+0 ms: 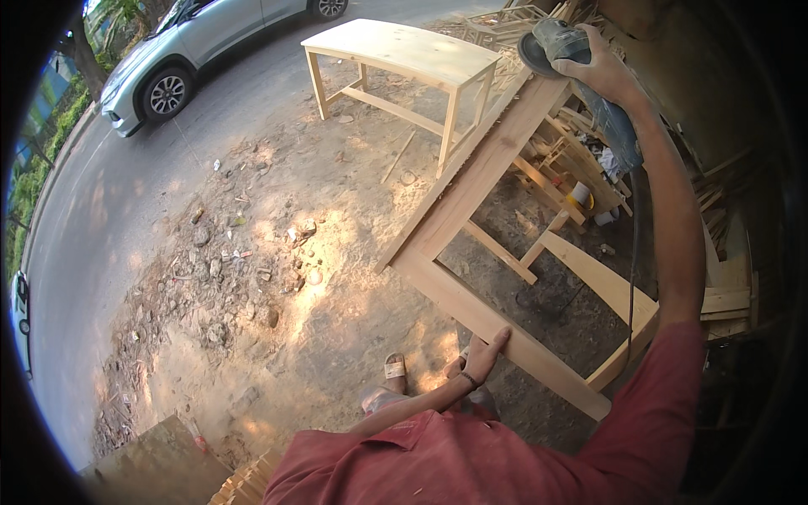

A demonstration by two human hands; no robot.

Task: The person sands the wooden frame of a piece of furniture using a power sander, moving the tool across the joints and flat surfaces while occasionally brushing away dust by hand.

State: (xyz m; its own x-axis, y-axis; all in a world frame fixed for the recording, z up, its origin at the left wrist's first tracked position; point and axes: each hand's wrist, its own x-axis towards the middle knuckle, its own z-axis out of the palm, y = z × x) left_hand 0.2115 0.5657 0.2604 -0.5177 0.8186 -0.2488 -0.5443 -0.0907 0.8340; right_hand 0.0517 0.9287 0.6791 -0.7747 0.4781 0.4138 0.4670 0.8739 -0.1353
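Observation:
My right hand, arm stretched far out, is closed over the head of a blue-grey power sander. Its round disc lies at the far end of the long rail of a wooden frame; whether disc and wood touch I cannot tell. A cord hangs down from the tool's rear. Nearer to my body, my left hand grips the edge of the frame's near rail, thumb on top and the other fingers partly hidden beneath. The two rails meet at a corner on the left.
A pale wooden table stands beyond the frame. Wood pieces and a white cup are under and beside the frame. Rubble lies at left, by a road with a silver car. Planks are stacked at right.

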